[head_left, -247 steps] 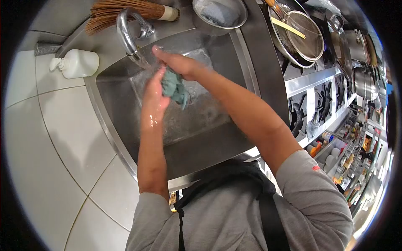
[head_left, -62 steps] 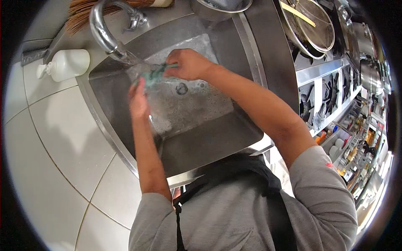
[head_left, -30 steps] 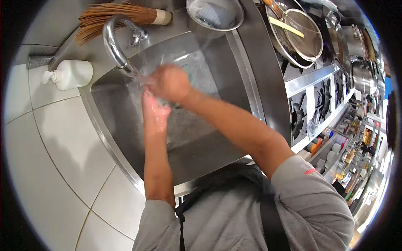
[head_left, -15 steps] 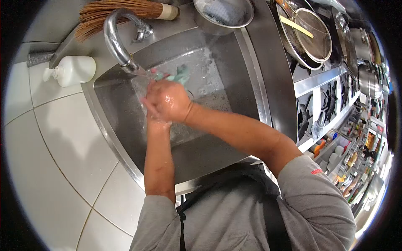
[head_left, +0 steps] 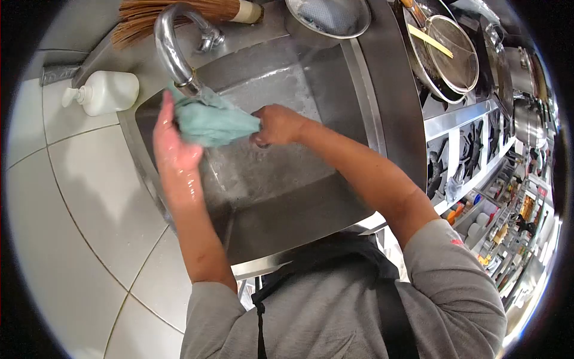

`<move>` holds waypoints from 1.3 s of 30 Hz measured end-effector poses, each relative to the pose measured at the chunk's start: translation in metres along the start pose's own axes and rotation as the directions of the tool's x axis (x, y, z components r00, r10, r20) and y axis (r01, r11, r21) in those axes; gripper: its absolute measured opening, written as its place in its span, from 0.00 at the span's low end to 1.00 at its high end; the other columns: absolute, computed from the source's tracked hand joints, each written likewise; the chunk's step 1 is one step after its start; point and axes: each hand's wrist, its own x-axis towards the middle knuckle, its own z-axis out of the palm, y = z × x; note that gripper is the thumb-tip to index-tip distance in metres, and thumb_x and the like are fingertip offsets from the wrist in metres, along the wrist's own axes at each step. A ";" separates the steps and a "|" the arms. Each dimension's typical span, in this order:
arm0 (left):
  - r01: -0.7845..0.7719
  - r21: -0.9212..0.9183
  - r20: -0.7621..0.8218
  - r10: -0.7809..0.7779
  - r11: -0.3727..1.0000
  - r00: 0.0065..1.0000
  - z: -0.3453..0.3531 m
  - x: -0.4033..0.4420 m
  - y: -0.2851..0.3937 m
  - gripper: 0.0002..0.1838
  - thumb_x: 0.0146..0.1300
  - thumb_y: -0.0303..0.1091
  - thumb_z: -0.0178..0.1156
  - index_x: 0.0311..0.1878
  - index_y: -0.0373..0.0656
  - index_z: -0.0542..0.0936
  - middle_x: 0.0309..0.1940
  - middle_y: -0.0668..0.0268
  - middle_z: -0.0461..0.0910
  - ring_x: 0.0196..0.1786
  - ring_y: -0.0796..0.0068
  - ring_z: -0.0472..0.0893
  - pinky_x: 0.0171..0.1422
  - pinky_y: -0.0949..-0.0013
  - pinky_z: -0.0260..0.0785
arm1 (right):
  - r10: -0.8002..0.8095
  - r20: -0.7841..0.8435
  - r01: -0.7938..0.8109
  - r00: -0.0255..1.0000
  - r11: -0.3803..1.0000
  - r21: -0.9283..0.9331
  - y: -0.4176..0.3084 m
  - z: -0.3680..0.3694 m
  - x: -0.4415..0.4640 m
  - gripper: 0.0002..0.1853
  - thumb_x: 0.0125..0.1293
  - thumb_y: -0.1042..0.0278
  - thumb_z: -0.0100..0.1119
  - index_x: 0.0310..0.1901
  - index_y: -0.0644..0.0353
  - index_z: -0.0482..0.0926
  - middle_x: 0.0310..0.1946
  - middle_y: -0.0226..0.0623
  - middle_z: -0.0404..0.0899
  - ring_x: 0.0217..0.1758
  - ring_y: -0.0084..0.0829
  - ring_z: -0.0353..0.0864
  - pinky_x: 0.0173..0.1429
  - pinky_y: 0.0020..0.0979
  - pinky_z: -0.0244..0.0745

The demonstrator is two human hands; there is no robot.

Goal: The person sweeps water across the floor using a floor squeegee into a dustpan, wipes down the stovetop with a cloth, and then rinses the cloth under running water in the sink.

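Note:
A wet green cloth (head_left: 215,124) is spread between my two hands under the running faucet (head_left: 173,51), over the metal sink (head_left: 287,209). My right hand (head_left: 280,125) is closed around the cloth's right end. At the cloth's left end is my left hand (head_left: 174,140), wet, with its fingers apart and the palm side showing. The cloth lies against these fingers and partly hides them. Water from the spout falls onto the cloth.
Left of the sink stands a white pump bottle (head_left: 110,93). A straw brush (head_left: 179,12) lies behind the faucet. At the sink's back right corner is a metal bowl (head_left: 332,15). Strainers (head_left: 452,54) rest on a pan near the stove (head_left: 457,143) at right.
My hands were together with the cloth bunched mostly beyond them; now they are apart and the cloth is opened out between them. My left hand has moved left, my right hand right.

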 end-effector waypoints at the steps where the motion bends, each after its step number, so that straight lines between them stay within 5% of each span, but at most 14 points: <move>1: 0.034 -0.135 0.091 -0.022 0.990 0.996 -0.004 -0.007 0.010 0.19 0.77 0.41 0.60 0.61 0.36 0.78 0.60 0.56 0.82 0.64 0.55 0.80 0.74 0.47 0.70 | -0.005 -0.093 0.000 0.996 0.999 -0.054 0.015 0.004 0.006 0.31 0.56 0.50 0.69 0.56 0.66 0.83 0.53 0.59 0.84 0.55 0.55 0.85 0.63 0.45 0.78; 7: 0.138 -0.049 0.098 -0.133 0.989 0.986 -0.086 0.024 -0.059 0.28 0.78 0.47 0.55 0.71 0.38 0.72 0.71 0.53 0.74 0.74 0.52 0.72 0.82 0.43 0.58 | -0.060 -0.416 0.103 0.908 0.991 0.081 -0.005 -0.008 0.022 0.25 0.52 0.57 0.68 0.47 0.70 0.84 0.52 0.60 0.83 0.51 0.56 0.85 0.60 0.48 0.79; 12: 0.198 -0.217 0.184 -0.159 0.956 0.970 -0.061 0.021 -0.105 0.25 0.76 0.48 0.58 0.69 0.46 0.73 0.66 0.56 0.77 0.70 0.54 0.75 0.72 0.45 0.71 | -0.441 -0.635 0.510 0.634 0.856 -0.085 -0.073 0.078 -0.007 0.23 0.54 0.54 0.71 0.32 0.74 0.82 0.51 0.62 0.82 0.49 0.54 0.85 0.55 0.50 0.78; 15: 0.088 -0.076 0.511 -0.038 0.993 0.859 -0.073 0.014 -0.108 0.28 0.75 0.54 0.58 0.70 0.47 0.73 0.63 0.58 0.78 0.66 0.59 0.78 0.66 0.50 0.77 | -0.169 -0.681 0.361 0.713 0.920 0.150 -0.096 0.075 -0.030 0.26 0.60 0.46 0.69 0.28 0.69 0.83 0.43 0.61 0.84 0.44 0.51 0.86 0.52 0.49 0.77; 17: 0.035 0.039 0.399 -0.047 0.999 0.916 -0.071 0.011 -0.112 0.30 0.76 0.56 0.57 0.71 0.47 0.72 0.62 0.59 0.79 0.64 0.63 0.79 0.64 0.53 0.78 | 0.140 -0.657 0.026 0.740 0.972 0.235 -0.078 0.053 -0.005 0.27 0.64 0.42 0.66 0.26 0.65 0.84 0.36 0.58 0.85 0.40 0.51 0.86 0.53 0.49 0.77; 19: 0.190 0.089 -0.179 -0.172 0.978 0.969 -0.031 0.014 -0.111 0.30 0.77 0.56 0.55 0.72 0.47 0.71 0.60 0.60 0.79 0.62 0.66 0.80 0.63 0.55 0.78 | 0.288 -0.639 -0.162 0.713 0.955 0.250 -0.063 0.038 0.017 0.27 0.65 0.41 0.64 0.25 0.61 0.86 0.31 0.54 0.85 0.37 0.52 0.86 0.52 0.49 0.78; 21: 0.147 0.187 -0.112 -0.128 0.971 0.985 -0.034 0.007 -0.109 0.28 0.78 0.52 0.54 0.73 0.47 0.70 0.60 0.58 0.79 0.61 0.65 0.80 0.62 0.56 0.79 | 0.304 -0.648 -0.217 0.698 0.953 0.213 -0.048 0.038 0.028 0.25 0.65 0.43 0.63 0.25 0.59 0.86 0.27 0.51 0.85 0.34 0.52 0.85 0.50 0.48 0.80; 23: 0.043 0.142 0.071 -0.054 0.989 0.996 -0.057 0.026 -0.122 0.26 0.79 0.49 0.51 0.71 0.44 0.71 0.55 0.61 0.82 0.54 0.65 0.84 0.62 0.56 0.78 | -0.221 -0.794 0.130 0.566 0.975 -0.179 -0.049 0.069 0.025 0.23 0.63 0.45 0.63 0.25 0.60 0.86 0.29 0.51 0.86 0.35 0.54 0.86 0.46 0.49 0.81; 26: 0.025 -0.099 0.382 0.015 0.995 0.924 -0.052 0.001 -0.128 0.23 0.79 0.46 0.51 0.68 0.44 0.74 0.55 0.62 0.83 0.56 0.62 0.83 0.67 0.52 0.74 | -0.285 -0.757 0.176 0.588 0.958 -0.225 -0.065 0.073 -0.001 0.20 0.60 0.50 0.64 0.28 0.61 0.88 0.32 0.50 0.87 0.38 0.56 0.87 0.52 0.47 0.81; 30: 0.293 -0.048 0.144 -0.284 0.955 0.948 -0.054 0.030 -0.127 0.23 0.77 0.45 0.54 0.67 0.41 0.75 0.60 0.58 0.80 0.64 0.62 0.78 0.73 0.50 0.68 | 0.304 -0.499 -0.190 0.812 0.945 0.266 -0.013 -0.002 0.034 0.17 0.60 0.51 0.65 0.35 0.58 0.90 0.41 0.48 0.89 0.48 0.55 0.86 0.69 0.44 0.73; 32: 0.292 0.032 0.044 -0.293 0.956 0.955 -0.055 0.018 -0.110 0.24 0.76 0.44 0.58 0.66 0.36 0.76 0.60 0.59 0.81 0.66 0.63 0.77 0.75 0.54 0.66 | 0.012 -0.427 -0.009 0.904 1.000 0.010 0.003 -0.016 0.024 0.19 0.61 0.50 0.62 0.38 0.58 0.90 0.52 0.51 0.85 0.57 0.53 0.83 0.67 0.46 0.75; 35: -0.051 0.579 -0.194 0.198 0.814 0.961 -0.132 0.043 -0.081 0.30 0.73 0.49 0.64 0.67 0.35 0.76 0.64 0.57 0.79 0.66 0.61 0.77 0.75 0.57 0.62 | -0.285 -0.341 0.155 0.896 0.919 -0.362 0.023 -0.029 -0.003 0.17 0.65 0.54 0.62 0.45 0.58 0.90 0.60 0.48 0.83 0.63 0.48 0.81 0.67 0.46 0.74; 37: -0.104 0.660 -0.256 0.353 0.744 0.900 -0.131 0.022 -0.055 0.25 0.73 0.45 0.66 0.62 0.34 0.80 0.64 0.58 0.78 0.62 0.66 0.77 0.71 0.61 0.65 | -0.375 -0.330 0.158 0.866 0.832 -0.531 0.034 -0.034 -0.021 0.16 0.66 0.57 0.63 0.48 0.58 0.89 0.60 0.45 0.84 0.64 0.45 0.81 0.69 0.45 0.72; 39: -0.319 0.750 0.011 0.471 0.580 0.882 -0.133 0.003 -0.042 0.19 0.73 0.40 0.65 0.57 0.33 0.82 0.64 0.59 0.77 0.60 0.70 0.77 0.68 0.65 0.66 | -0.426 -0.343 0.124 0.837 0.759 -0.639 0.040 -0.040 -0.031 0.15 0.67 0.59 0.63 0.49 0.58 0.88 0.59 0.43 0.85 0.63 0.44 0.81 0.70 0.46 0.71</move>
